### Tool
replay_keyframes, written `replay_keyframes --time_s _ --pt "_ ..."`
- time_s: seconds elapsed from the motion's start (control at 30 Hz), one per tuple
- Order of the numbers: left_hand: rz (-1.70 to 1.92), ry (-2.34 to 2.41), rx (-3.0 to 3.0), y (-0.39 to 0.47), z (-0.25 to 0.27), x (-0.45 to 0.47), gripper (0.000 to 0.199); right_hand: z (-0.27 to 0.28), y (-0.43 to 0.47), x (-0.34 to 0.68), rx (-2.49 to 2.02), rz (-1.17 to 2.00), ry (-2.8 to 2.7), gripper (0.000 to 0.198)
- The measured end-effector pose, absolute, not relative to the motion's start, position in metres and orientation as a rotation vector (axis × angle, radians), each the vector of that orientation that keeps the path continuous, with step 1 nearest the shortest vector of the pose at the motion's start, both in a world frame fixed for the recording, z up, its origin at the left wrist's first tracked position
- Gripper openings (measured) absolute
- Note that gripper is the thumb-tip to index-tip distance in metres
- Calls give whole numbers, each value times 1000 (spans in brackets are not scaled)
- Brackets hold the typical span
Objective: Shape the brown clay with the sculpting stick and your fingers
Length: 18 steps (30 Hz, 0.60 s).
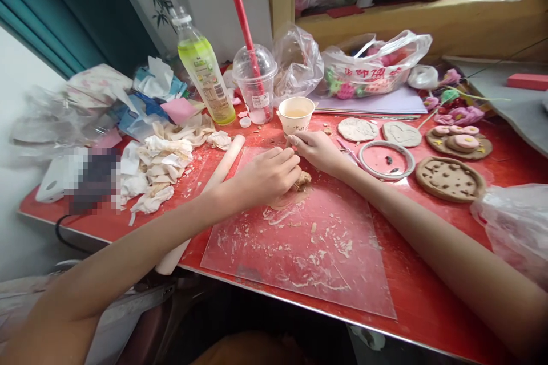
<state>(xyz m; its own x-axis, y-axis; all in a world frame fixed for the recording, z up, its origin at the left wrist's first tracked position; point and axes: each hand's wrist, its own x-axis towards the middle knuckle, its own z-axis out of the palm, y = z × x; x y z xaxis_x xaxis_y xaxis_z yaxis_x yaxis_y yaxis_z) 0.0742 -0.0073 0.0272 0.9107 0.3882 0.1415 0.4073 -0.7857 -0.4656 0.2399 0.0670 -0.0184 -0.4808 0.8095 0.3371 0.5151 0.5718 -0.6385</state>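
Both hands are over the upper part of a clear sheet (299, 262) on a red table (422, 274). The left hand (273, 172) is palm down with fingers bent; its underside is hidden, so its grip cannot be told. The right hand (317, 151) has thumb and fingers drawn together at the left hand's fingers — whether a small piece is pinched between them cannot be told.

A small brown clay lump (303, 181) lies on the sheet just beside the left hand, which partly hides it. Crumbs and pale smears mark the sheet nearer the person.

A paper cup (295, 124) of pale liquid stands upright just beyond the right hand. Left of the hands, a pale rod (225, 165) lies aslant, its near end over the table edge. Crumpled tissues (160, 159) are heaped farther left.

To the right lie two flat clay discs (358, 129), a roll of tape (389, 176) and a spotted round clay piece (448, 179) — rim raised. At the back, a bottle (206, 77) of yellow-green liquid stands near a domed plastic cup (255, 91) with a red straw (245, 25).
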Motion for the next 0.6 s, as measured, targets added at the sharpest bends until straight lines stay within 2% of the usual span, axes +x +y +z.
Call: replay_keyframes --time_s 0.27,0.6 --pt "10 -590 -2503 -36 31 45 18 -17 66 239 -1070 598 -2182 36" --pt "-98 -576 -2486 -17 25 75 23 -17 65 239 -1060 619 -2168 35"
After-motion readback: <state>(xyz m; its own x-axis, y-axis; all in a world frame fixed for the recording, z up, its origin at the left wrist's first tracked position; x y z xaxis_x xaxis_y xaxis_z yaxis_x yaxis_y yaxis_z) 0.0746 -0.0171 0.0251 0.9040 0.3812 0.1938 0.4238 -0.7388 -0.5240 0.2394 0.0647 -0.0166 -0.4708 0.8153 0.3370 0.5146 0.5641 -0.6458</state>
